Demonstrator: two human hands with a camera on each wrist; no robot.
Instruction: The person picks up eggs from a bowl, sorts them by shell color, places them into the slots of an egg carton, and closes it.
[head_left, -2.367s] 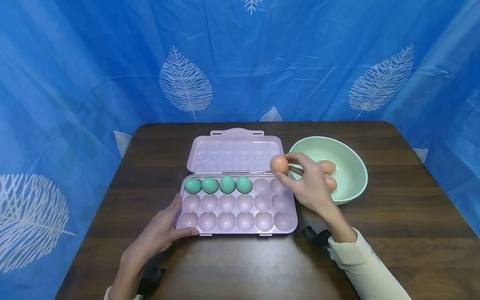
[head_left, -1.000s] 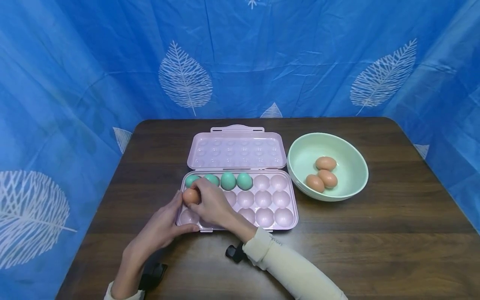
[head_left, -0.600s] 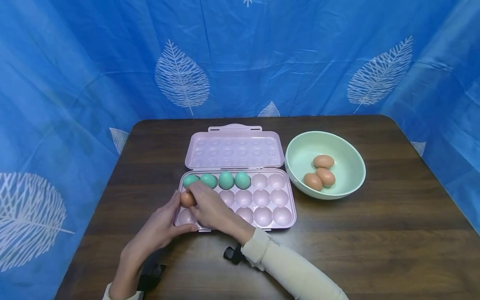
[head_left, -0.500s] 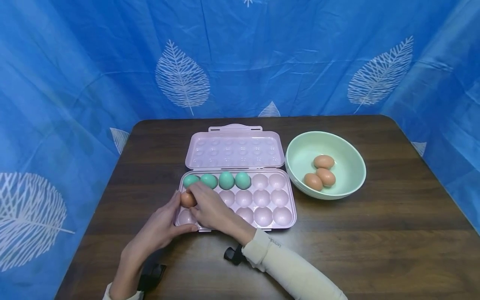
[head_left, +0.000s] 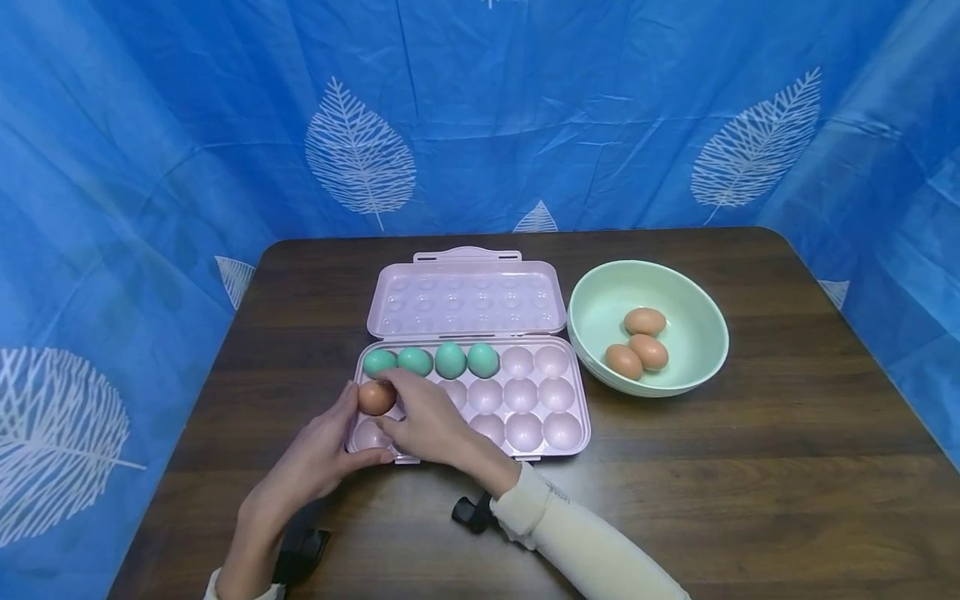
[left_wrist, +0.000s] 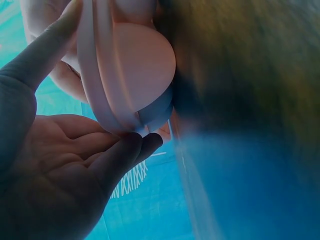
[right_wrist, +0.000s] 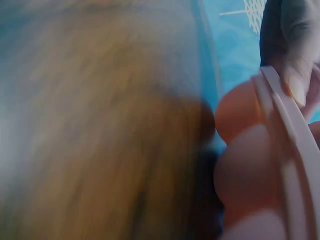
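Observation:
A pink egg tray [head_left: 519, 397] lies unfolded, its lid flat behind it. My left hand [head_left: 318, 454] grips its near left corner, thumb along the front and fingers at the left side; the left wrist view shows the fingers [left_wrist: 117, 160] at the tray's rim. A brown egg [head_left: 376, 397] sits at the leftmost cup of the middle row. Around that egg, my right hand [head_left: 427, 421] has its thumb and index finger spread, with a gap between thumb and shell. Several green eggs [head_left: 451, 360] fill the left part of the back row.
Right of the tray stands a light green bowl [head_left: 693, 333] with three brown eggs [head_left: 648, 352] inside. Both are on a dark wooden table [head_left: 787, 467]. A blue curtain with white leaves [head_left: 480, 125] hangs behind and at both sides.
My right hand has carried the brown egg left from beside the bowl to the tray's middle row, and its fingers have just loosened from the egg. My left hand keeps its hold.

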